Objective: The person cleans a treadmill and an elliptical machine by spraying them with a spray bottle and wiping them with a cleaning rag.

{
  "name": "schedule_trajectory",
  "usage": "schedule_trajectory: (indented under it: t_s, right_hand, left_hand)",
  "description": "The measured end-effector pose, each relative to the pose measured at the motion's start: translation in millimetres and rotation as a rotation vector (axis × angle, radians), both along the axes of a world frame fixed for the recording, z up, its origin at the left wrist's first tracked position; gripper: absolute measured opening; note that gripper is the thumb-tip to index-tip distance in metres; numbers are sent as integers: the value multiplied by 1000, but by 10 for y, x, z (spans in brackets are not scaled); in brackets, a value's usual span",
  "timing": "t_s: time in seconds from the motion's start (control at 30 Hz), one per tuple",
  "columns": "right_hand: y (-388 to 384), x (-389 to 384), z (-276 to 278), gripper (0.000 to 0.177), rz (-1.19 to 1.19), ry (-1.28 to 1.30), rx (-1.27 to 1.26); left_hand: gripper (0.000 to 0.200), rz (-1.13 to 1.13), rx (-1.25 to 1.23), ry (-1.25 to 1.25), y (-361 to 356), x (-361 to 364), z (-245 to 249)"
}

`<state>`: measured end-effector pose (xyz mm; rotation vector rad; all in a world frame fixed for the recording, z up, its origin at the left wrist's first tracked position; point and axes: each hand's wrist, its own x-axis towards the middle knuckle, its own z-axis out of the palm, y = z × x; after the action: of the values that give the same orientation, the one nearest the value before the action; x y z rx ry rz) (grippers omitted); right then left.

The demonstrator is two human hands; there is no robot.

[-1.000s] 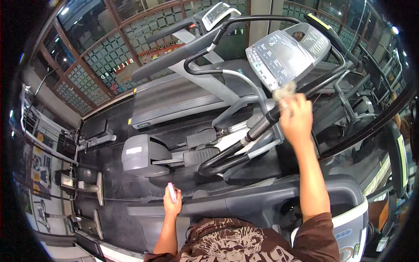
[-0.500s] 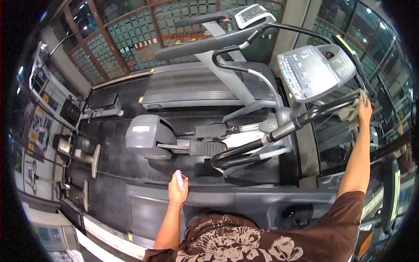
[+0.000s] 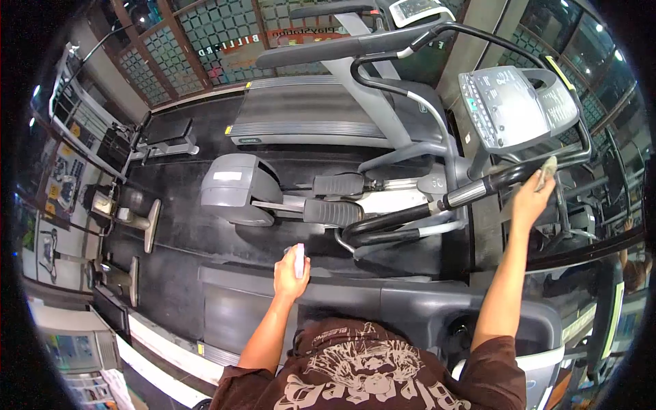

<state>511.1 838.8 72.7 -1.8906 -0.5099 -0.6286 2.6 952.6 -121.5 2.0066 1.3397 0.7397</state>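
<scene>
My right hand [image 3: 527, 199] presses the cloth [image 3: 547, 171] on the handlebar [image 3: 478, 190], which slants down-left toward my left hand [image 3: 290, 275], clutching a bottle [image 3: 298, 260].

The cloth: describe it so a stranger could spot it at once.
Start at the grey console at upper right. Just below it runs a black handlebar, where the right hand presses the cloth. It is the only pale, crumpled thing there; the left hand holds a rigid white bottle.

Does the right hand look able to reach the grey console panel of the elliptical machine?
Probably yes: the right hand, holding a pale cloth, is just below the grey console panel, nothing between.
</scene>
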Motion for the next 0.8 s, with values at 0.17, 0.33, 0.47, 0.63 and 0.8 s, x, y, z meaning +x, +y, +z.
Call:
schedule_trajectory:
  t_s: [0.17, 0.33, 0.47, 0.63, 0.8]
  right_hand:
    - [89, -789, -256, 36, 153, -67, -91]
    - [-32, -1257, -343, 32, 383, 25, -434]
    - [-42, -1938, -665, 35, 740, 204, -470]
    - [-49, -3094, -880, 34, 1096, 519, -404]
    - [129, -4281, -1231, 33, 1355, 648, -460]
  left_hand:
    - [34, -18, -24, -13, -20, -16, -5]
    - [29, 17, -86, -281, -88, -27, 127]
    - [28, 96, -81, -420, -109, -212, -27]
    - [32, 138, -82, -602, -221, -681, 320]
    - [34, 197, -161, -708, -464, -1778, 514]
